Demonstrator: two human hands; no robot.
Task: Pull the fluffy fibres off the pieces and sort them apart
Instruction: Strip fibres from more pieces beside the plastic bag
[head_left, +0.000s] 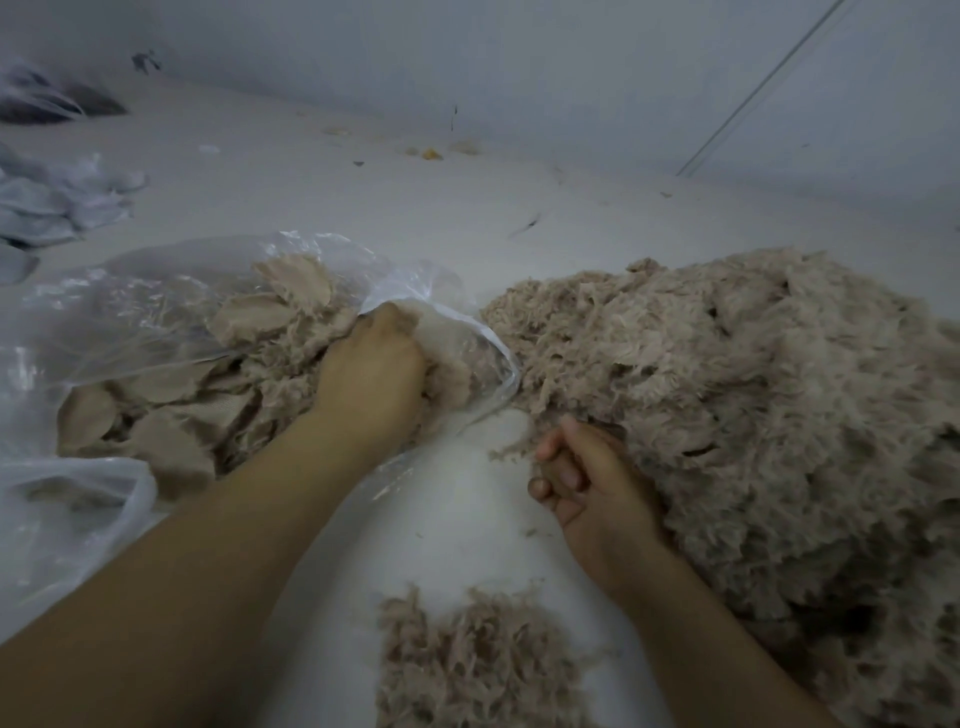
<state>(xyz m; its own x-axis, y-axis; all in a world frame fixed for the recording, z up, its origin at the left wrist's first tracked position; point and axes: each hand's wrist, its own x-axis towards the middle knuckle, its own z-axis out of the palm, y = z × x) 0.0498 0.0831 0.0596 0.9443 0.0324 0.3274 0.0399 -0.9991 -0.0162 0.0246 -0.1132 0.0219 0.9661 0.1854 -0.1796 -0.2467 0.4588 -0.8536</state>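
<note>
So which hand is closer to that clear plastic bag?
Left. The left hand reaches into the plastic bag's mouth; the right hand rests apart, beside the big fibre pile.

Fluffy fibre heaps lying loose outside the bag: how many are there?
2: a big heap on the right beside the right hand, and a small heap near the bottom edge. More may lie out of view.

Both hands reach forward, left (371, 364) curled palm-down, right (587, 480) loosely curled.

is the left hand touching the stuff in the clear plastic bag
Touching. The head view shows the left hand pushed into the mouth of the clear plastic bag, its fingers buried in the fluffy pieces there.
</note>
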